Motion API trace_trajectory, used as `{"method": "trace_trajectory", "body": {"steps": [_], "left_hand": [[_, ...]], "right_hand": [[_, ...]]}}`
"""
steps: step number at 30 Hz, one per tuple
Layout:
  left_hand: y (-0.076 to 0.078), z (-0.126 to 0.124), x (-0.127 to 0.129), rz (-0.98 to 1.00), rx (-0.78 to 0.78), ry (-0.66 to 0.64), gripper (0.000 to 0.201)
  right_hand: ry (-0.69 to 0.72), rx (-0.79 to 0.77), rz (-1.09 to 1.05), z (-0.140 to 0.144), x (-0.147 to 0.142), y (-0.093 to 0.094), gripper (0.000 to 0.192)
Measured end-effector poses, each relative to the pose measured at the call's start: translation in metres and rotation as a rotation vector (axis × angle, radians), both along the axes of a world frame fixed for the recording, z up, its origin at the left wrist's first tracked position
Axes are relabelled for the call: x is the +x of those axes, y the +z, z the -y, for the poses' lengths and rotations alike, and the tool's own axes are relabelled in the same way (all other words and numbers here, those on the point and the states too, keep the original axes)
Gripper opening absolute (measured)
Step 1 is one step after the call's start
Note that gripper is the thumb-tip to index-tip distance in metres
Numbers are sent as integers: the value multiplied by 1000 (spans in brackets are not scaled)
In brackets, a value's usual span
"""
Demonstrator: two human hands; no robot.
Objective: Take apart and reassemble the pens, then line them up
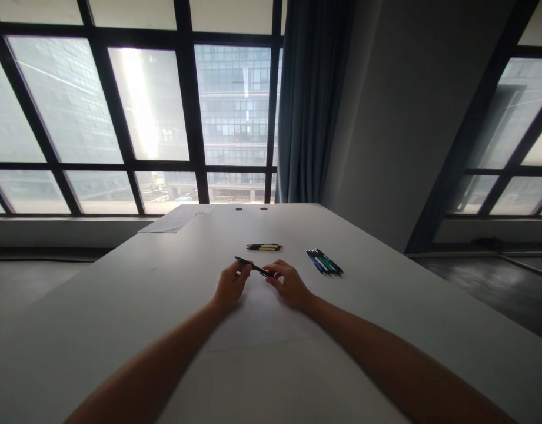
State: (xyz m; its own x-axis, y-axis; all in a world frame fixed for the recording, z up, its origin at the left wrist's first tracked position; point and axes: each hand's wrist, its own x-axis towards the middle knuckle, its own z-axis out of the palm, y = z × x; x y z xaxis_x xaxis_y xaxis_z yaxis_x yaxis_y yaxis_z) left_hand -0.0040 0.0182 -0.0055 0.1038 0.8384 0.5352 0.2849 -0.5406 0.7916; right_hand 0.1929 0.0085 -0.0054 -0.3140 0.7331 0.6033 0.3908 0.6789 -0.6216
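Observation:
A dark pen [256, 268] is held between my two hands, slanting down from left to right. My left hand [230, 284] grips its left part between thumb and fingers, with one end sticking out past them. At the other end, my right hand [290, 284] pinches the pen with thumb and fingertips. Both hands are over a white sheet of paper [257, 324] lying on the table. Just beyond them lies a small group of pens [264, 247], dark with a yellow part. To the right of my right hand, several blue, green and dark pens [324, 262] lie side by side.
The long white table [120, 306] stretches toward the windows. Papers [176, 219] lie at its far left edge. Two round dark fittings [251, 209] sit near the far end. A blue curtain [308, 118] and a grey wall stand beyond to the right.

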Motion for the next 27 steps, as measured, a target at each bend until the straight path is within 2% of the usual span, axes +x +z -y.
{"method": "trace_trajectory", "body": {"steps": [4,9,11,14,16,19,23,25,27], "left_hand": [[4,3,-1,59,99,82,32],[5,7,-3,78,165,113,28],[7,11,-4,-77,281,105,24],[11,18,-5,-457,536,52,20],[13,21,-5,-619,624,50,22],[11,21,-4,-687,620,108,28],[4,16,-6,-673,504,196,33],[1,14,-7,-657,441,211,33],[-1,13,-8,-642,399,205,32]], "right_hand": [[-102,44,117,0,2,-3,23],[-126,-41,190,2,2,-4,25],[-133,-45,194,4,1,-4,33],[-75,-15,227,7,0,-3,40],[-43,14,264,8,0,-2,34],[-78,22,273,8,-1,-3,18],[-121,41,207,8,-2,-4,4],[-124,102,172,10,-3,-3,7],[-125,151,152,12,-4,-3,18]]}}
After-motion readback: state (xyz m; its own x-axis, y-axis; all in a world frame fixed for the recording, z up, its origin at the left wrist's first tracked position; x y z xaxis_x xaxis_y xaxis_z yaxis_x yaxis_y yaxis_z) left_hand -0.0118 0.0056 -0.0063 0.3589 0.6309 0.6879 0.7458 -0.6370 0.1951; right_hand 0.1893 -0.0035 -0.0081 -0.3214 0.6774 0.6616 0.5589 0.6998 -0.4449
